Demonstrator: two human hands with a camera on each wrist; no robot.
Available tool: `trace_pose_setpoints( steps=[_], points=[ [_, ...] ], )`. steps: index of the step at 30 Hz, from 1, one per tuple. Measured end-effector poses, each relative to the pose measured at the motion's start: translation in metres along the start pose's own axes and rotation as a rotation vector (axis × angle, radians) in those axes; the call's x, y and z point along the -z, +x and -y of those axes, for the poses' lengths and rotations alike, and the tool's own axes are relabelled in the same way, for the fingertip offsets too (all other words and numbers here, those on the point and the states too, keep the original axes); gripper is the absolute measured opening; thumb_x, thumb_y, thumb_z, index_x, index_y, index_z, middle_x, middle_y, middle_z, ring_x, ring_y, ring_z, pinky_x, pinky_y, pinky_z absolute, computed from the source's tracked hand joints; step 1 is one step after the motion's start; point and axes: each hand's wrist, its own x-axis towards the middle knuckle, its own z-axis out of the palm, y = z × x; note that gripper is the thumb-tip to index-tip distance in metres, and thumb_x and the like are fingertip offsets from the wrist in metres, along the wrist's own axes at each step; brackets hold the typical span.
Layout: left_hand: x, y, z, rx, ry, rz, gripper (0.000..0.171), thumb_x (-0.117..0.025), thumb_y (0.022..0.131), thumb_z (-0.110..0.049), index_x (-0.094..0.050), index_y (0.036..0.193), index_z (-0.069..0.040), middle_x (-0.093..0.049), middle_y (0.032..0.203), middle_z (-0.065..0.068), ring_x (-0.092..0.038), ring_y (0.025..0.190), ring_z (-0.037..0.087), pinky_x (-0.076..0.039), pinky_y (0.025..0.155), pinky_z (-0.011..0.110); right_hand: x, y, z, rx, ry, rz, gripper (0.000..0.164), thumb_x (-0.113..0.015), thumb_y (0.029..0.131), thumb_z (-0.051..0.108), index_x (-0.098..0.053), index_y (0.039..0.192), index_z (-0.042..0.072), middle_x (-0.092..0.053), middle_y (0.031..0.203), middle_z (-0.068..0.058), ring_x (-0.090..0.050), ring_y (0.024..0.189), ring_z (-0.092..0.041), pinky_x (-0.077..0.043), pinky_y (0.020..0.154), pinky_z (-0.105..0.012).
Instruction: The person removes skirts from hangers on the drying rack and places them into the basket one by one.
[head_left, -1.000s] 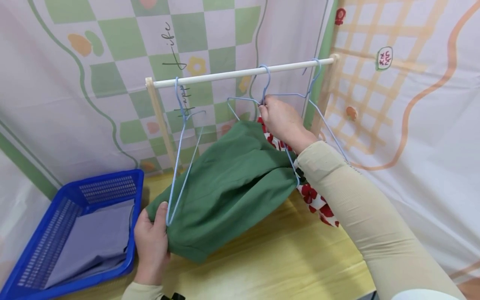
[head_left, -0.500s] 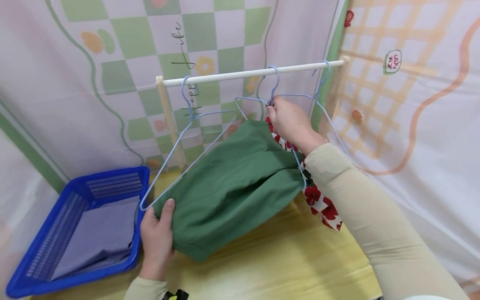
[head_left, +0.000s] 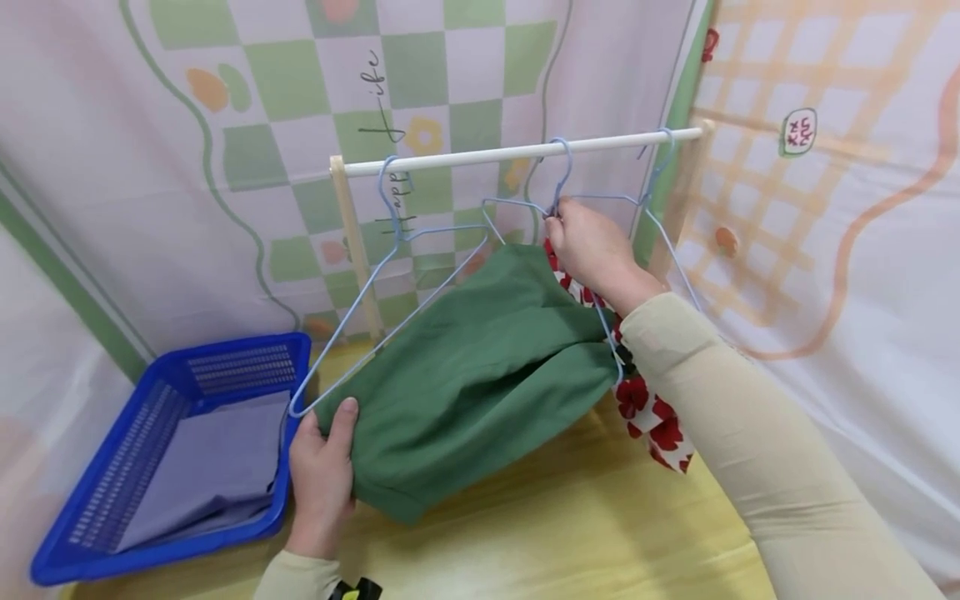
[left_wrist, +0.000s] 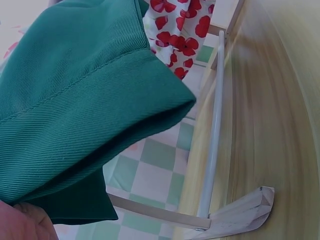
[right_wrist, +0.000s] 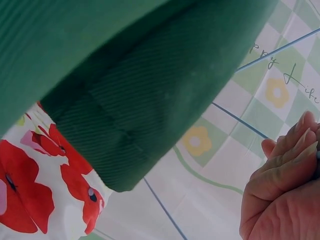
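Note:
A green garment point(head_left: 465, 383) with a stitched hem stretches between my two hands. My left hand point(head_left: 322, 475) grips its lower left edge, thumb on top. My right hand point(head_left: 596, 250) pinches the neck of a blue wire hanger point(head_left: 564, 158) hooked on the middle of the white rail point(head_left: 465, 156). The garment drapes over this hanger's lower part, and the folds hide much of the wire. Another blue hanger point(head_left: 397, 236) hangs bare at the left, its lower corner just above my left hand. In the right wrist view, my right hand's fingers point(right_wrist: 285, 175) are curled together.
A blue basket point(head_left: 180, 546) with folded grey-purple cloth point(head_left: 217, 454) stands at the left. Behind the green garment hangs a white cloth with red flowers point(head_left: 666, 429). A third blue hanger point(head_left: 647, 202) is at the rail's right end. The rack stands on a yellow wood-grain tabletop point(head_left: 525, 533).
The bare left hanger has swung round, its lower corner moving left off the front of the green garment. Both hands keep their holds. The head view has shifted, so everything sits farther right.

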Motion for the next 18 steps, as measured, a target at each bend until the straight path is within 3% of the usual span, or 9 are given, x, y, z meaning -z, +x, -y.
trace_pose_setpoints(
  steps=[10, 14, 18],
  points=[
    [-0.0008, -0.0013, 0.0002, 0.004, -0.003, 0.034, 0.037, -0.07, 0.102, -0.035, -0.066, 0.115, 0.0, -0.068, 0.088, -0.001, -0.067, 0.076, 0.011, -0.058, 0.067, 0.024, 0.0019, -0.0029, -0.0072, -0.007, 0.004, -0.011, 0.032, -0.035, 0.113, 0.03, -0.055, 0.11, 0.006, -0.066, 0.081, -0.012, -0.062, 0.078, -0.034, -0.048, 0.079, -0.047],
    [-0.0011, -0.0005, -0.0001, 0.0, 0.048, 0.026, 0.034, -0.07, 0.102, -0.035, -0.066, 0.11, -0.002, -0.066, 0.086, 0.0, -0.066, 0.076, 0.012, -0.056, 0.067, 0.023, 0.0029, -0.0031, -0.0087, -0.009, -0.003, -0.015, 0.032, -0.034, 0.113, 0.031, -0.055, 0.109, 0.007, -0.067, 0.078, -0.011, -0.062, 0.076, -0.033, -0.048, 0.075, -0.047],
    [-0.0013, 0.0004, -0.0005, -0.004, 0.029, 0.031, 0.034, -0.069, 0.102, -0.036, -0.063, 0.104, -0.003, -0.066, 0.084, 0.0, -0.066, 0.073, 0.012, -0.057, 0.066, 0.025, 0.0036, -0.0031, -0.0087, -0.001, -0.011, -0.027, 0.032, -0.035, 0.113, 0.03, -0.055, 0.11, 0.005, -0.064, 0.081, -0.013, -0.06, 0.076, -0.034, -0.047, 0.074, -0.047]
  ],
)
